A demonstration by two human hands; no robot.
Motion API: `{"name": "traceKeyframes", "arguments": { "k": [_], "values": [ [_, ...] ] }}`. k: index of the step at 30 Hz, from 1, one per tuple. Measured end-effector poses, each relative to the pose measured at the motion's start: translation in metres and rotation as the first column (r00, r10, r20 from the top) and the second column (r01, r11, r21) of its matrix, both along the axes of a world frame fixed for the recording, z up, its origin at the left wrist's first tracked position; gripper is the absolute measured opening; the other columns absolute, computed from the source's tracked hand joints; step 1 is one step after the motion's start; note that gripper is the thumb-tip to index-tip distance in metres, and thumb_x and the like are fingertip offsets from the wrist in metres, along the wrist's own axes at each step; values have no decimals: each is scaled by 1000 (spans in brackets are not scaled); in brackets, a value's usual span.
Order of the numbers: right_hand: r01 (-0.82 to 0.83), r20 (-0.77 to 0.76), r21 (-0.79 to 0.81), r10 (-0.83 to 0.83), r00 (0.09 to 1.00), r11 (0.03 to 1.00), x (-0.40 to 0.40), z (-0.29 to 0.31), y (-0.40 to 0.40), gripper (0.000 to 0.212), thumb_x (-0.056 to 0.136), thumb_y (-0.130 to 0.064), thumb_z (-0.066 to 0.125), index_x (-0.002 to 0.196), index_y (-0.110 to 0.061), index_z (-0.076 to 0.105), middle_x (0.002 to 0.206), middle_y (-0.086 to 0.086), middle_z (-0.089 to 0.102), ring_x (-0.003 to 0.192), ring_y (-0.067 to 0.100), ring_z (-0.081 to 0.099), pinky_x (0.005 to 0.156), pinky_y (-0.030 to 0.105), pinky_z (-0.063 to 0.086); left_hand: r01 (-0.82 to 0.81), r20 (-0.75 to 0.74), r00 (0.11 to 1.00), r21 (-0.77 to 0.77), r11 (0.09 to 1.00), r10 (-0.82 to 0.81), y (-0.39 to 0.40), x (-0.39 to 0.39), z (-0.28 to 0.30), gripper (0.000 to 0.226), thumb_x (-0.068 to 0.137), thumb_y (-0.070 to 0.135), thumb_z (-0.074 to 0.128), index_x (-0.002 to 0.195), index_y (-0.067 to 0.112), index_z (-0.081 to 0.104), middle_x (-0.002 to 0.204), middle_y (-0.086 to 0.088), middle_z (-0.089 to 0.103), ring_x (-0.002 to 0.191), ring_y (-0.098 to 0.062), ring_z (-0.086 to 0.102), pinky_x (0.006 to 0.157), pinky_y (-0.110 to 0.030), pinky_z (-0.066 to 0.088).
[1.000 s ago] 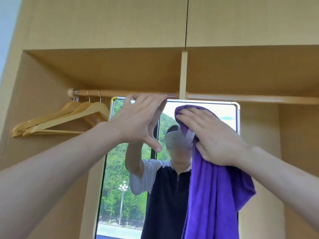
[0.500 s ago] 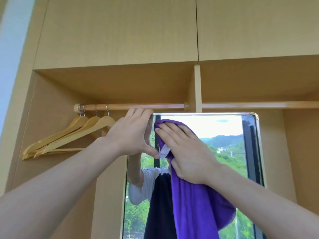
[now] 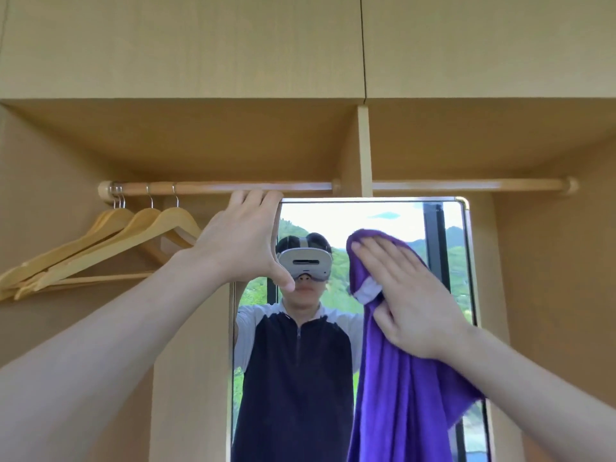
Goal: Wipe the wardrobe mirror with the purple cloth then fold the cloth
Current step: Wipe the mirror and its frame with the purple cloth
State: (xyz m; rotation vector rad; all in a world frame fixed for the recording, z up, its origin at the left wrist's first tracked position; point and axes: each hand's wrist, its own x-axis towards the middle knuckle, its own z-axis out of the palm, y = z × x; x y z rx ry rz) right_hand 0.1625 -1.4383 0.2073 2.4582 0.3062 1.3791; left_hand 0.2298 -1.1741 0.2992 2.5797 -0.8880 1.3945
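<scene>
Inside a light wooden wardrobe [image 3: 483, 145], the flat, spread right hand [image 3: 408, 298] presses the purple cloth [image 3: 400, 395] against the mirror [image 3: 333, 221]; the spread left hand [image 3: 240, 241] braces its top-left corner under the hanging rail [image 3: 233, 187].

1. Nothing here carries writing that can be read.
2. The wardrobe [image 3: 186, 45] panels are plain wood, with no label, brand mark or number on them.
3. The hangers [image 3: 110, 241] and the rail [image 3: 233, 187] show bare wood and metal hooks, with no stamp.
4. The cloth [image 3: 400, 395] has a small pale tag [image 3: 368, 290] near its upper fold, but any print on it is too small to make out.
5. The mirror [image 3: 366, 221] frame is unmarked, and the headset [image 3: 304, 261] seen in the reflection shows a dark strip on its front with no legible lettering.
</scene>
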Motion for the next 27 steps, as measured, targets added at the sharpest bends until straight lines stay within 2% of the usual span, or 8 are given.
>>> {"name": "traceKeyframes", "arguments": {
  "k": [5, 9, 13, 16, 19, 22, 25, 27],
  "values": [
    [-59, 91, 0, 59, 994, 998, 18, 43, 47, 85, 77, -28, 39, 158, -12, 24, 165, 5, 22, 154, 26, 16, 125, 41, 14, 5, 13, 1000, -14, 1000, -5, -2, 0, 0, 125, 29, 77, 88, 130, 22, 38, 128, 8, 45, 120, -18, 33, 76, -35, 43],
    [-124, 103, -48, 128, 986, 991, 40, 34, 87, 88, 75, -32, 39, 159, -14, 22, 166, 4, 21, 154, 26, 16, 125, 43, 15, 22, 57, 998, 0, 1000, -22, 0, 3, -1, 118, 35, 71, 91, 128, 20, 40, 128, 5, 46, 124, -20, 36, 77, -38, 48],
    [-227, 97, -27, 228, 969, 974, 46, 27, 87, 90, 74, -26, 43, 159, -14, 19, 165, 0, 24, 154, 18, 17, 124, 39, 19, 65, 119, 991, 31, 997, -69, 5, 9, -1, 107, 45, 65, 88, 129, 20, 40, 123, 6, 45, 122, -21, 39, 74, -36, 48],
    [-239, 85, -14, 240, 967, 971, 38, 23, 60, 92, 72, -21, 49, 159, -13, 20, 162, 0, 28, 153, 15, 20, 123, 34, 21, 161, 19, 987, 57, 985, -162, 24, 13, 13, 110, 46, 70, 89, 134, 25, 41, 120, 9, 52, 113, -15, 45, 86, -37, 50],
    [-229, 137, 46, 220, 966, 972, 27, 21, 33, 93, 70, -18, 53, 158, -13, 24, 161, 0, 31, 152, 17, 23, 122, 37, 26, 328, -58, 941, -91, 940, -334, 45, 19, 18, 86, 60, 57, 91, 132, 33, 51, 107, 16, 59, 92, 1, 55, 77, -18, 45],
    [-225, 172, 73, 210, 962, 972, 25, 28, 30, 89, 73, -19, 48, 159, -12, 24, 162, 0, 32, 153, 20, 22, 121, 42, 27, 469, -170, 797, -433, 770, -580, 46, 22, 4, 58, 68, 32, 77, 123, 40, 59, 90, 26, 65, 69, 8, 60, 64, -4, 40],
    [-221, 165, 23, 214, 963, 975, 32, 41, 52, 88, 72, -19, 45, 158, -11, 25, 160, 2, 34, 152, 23, 23, 121, 42, 25, 467, -244, 663, -604, 646, -708, 42, 23, -5, 60, 62, 16, 57, 116, 44, 59, 61, 12, 64, 56, -11, 58, 59, -15, 46],
    [-235, 137, -26, 237, 962, 972, 40, 46, 75, 89, 71, -21, 46, 157, -9, 26, 159, 4, 35, 151, 25, 24, 121, 42, 24, 456, -252, 636, -640, 619, -729, 42, 23, -5, 65, 60, 9, 54, 117, 40, 59, 61, 2, 65, 60, -25, 58, 69, -30, 54]
  ]
}}
